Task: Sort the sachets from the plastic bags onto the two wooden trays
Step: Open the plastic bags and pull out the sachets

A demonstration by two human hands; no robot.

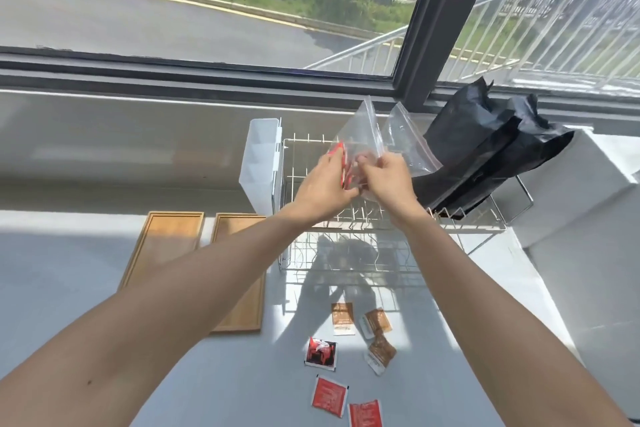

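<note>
— Head view: what is taken up by the largest things?

— The upper half of the frame is filled by a window. Below it a grey counter is spread across the frame. A wire rack is seen at centre, with a white plastic box stood against its left side and black bags leaned on its right end. A white block is seen at the right edge.

— And the trays?

— Two wooden trays are laid side by side at centre left, just beside the rack; the right one is partly hidden by the left forearm.

— How are the hands held?

— Both are raised together above the rack. A clear bag is pinched by the right hand. A red sachet at the bag's mouth is gripped by the left hand. A second clear bag is seen just behind; what holds it cannot be told.

— Where are the loose sachets?

— On the counter at lower centre, well apart from the trays: three brown sachets nearest the rack, three red sachets below them.
</note>
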